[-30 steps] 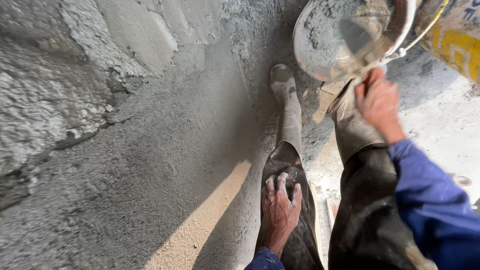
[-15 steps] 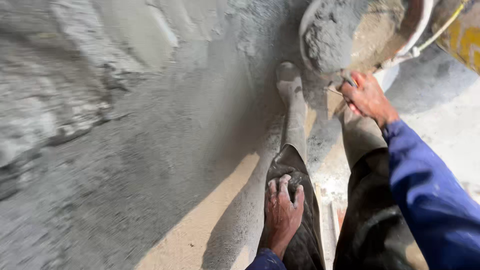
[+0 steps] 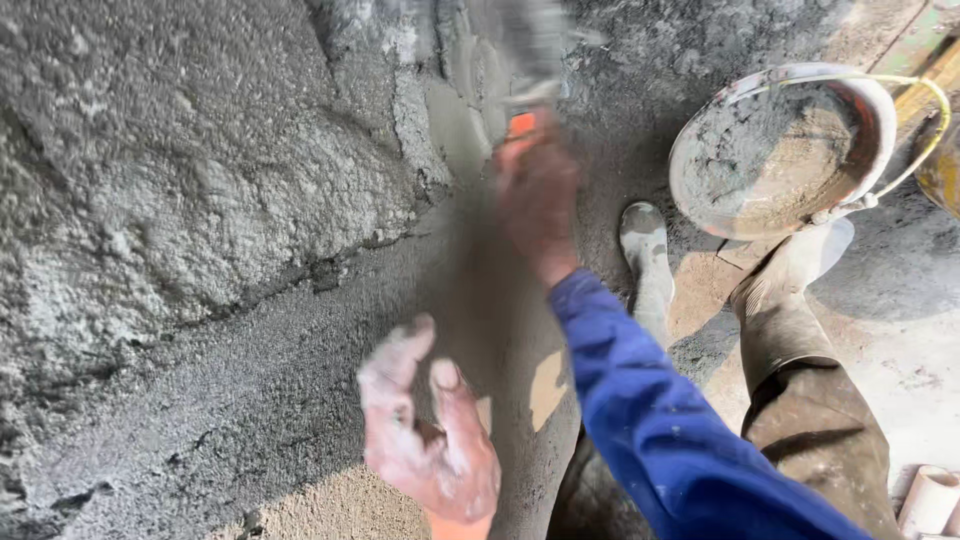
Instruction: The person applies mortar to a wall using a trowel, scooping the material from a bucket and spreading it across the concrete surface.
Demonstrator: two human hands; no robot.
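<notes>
Grey mortar, wet and lumpy, covers the rough wall (image 3: 180,220), whose upper part is built up in thick, cracked ridges while the lower band is finer and sandier. The person's right hand (image 3: 538,195), blurred, has its grip closed around the orange handle of a trowel (image 3: 520,60), whose blade is pressed up against the wall near the ridge edge, seemingly to lay on or smooth mortar there. The left hand (image 3: 430,440), caked in pale cement, hangs free beside the wall with fingers spread apart, holding nothing. A blue sleeve (image 3: 670,430) runs up the right arm. Down on the floor by the person's mud-coated rubber boots (image 3: 645,250) stands a round bucket (image 3: 880,110) with a thin wire handle, part full of grey mortar, kept close to the wall within easy reach.
</notes>
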